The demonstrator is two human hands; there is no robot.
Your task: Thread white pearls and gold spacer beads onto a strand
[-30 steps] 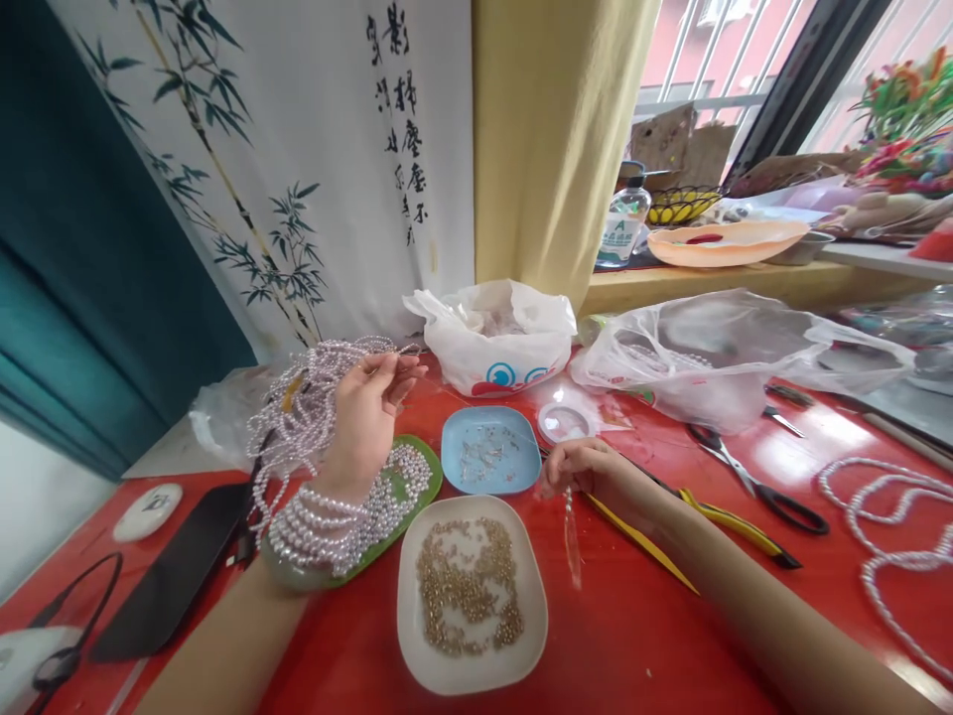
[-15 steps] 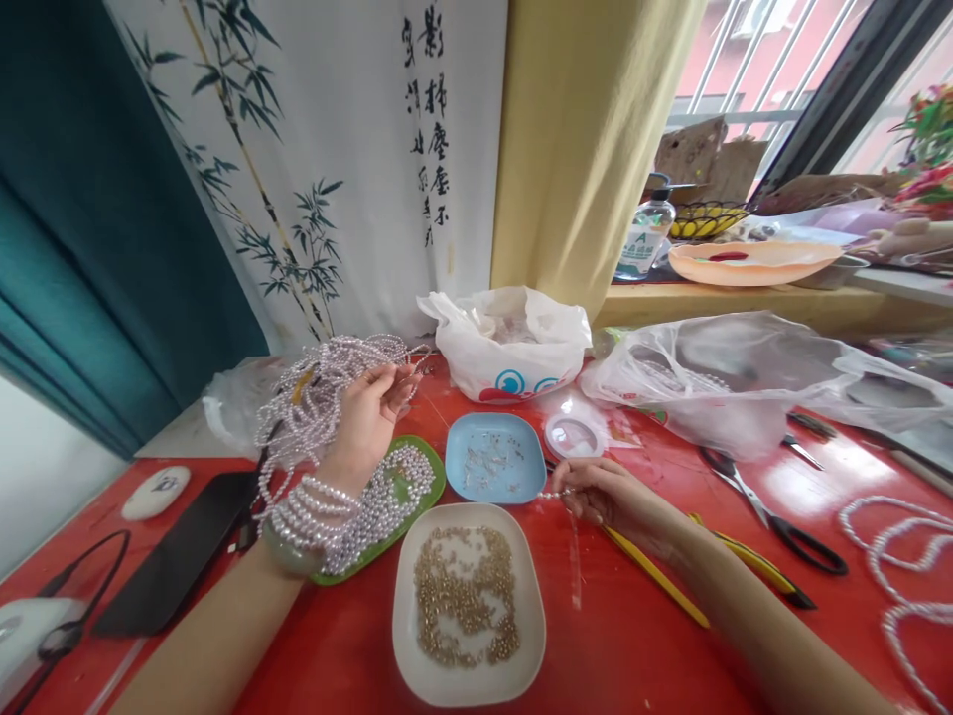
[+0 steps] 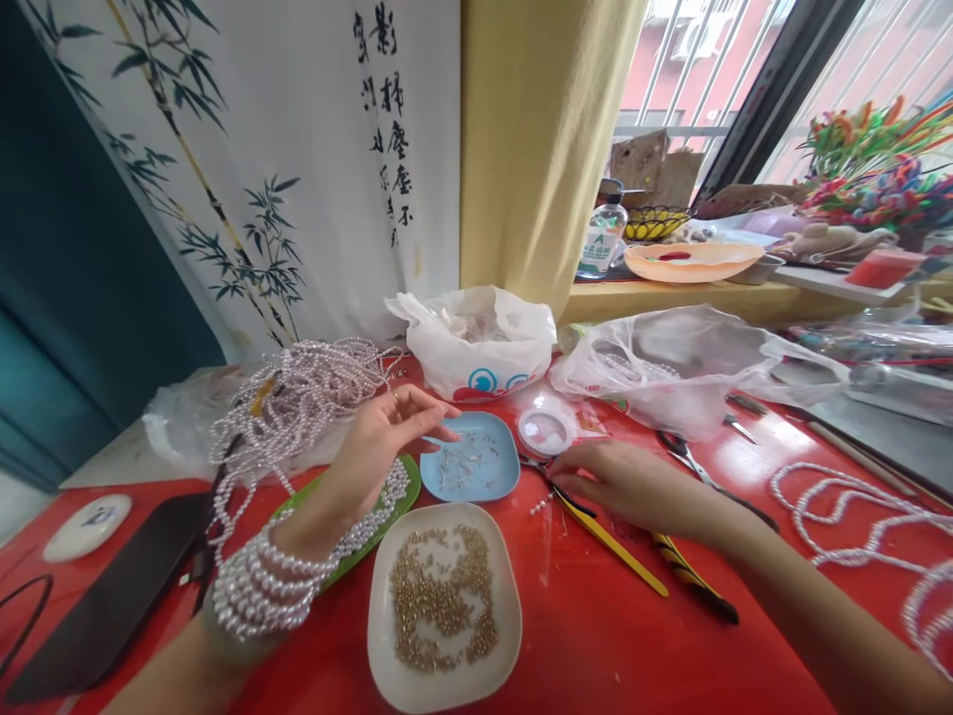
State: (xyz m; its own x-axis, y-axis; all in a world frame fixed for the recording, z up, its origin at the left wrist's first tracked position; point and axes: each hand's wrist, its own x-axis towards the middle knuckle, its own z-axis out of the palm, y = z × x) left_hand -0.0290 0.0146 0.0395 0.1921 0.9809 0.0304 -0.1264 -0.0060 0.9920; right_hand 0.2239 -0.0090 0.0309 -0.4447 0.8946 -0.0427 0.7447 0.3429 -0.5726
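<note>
My left hand hovers over the edge of the blue dish of small metal findings, fingers pinched on the end of a thin thread. Pearl strands drape over that hand and coil round its wrist. My right hand rests low on the red table, fingers curled by the yellow-handled pliers, with a short run of pearls at its fingertips. A white dish of gold beads lies in front. A green tray of pearls sits under my left forearm.
A white plastic bag and a clear bag stand behind the dishes, with a thread spool between. Scissors and a pearl string lie at the right. A black phone lies at the left. The window sill holds bowls and a bottle.
My left hand dropped from near the hanging pearl bundle toward the blue dish. My right hand shifted right onto the pliers' handles. The camera tilted slightly.
</note>
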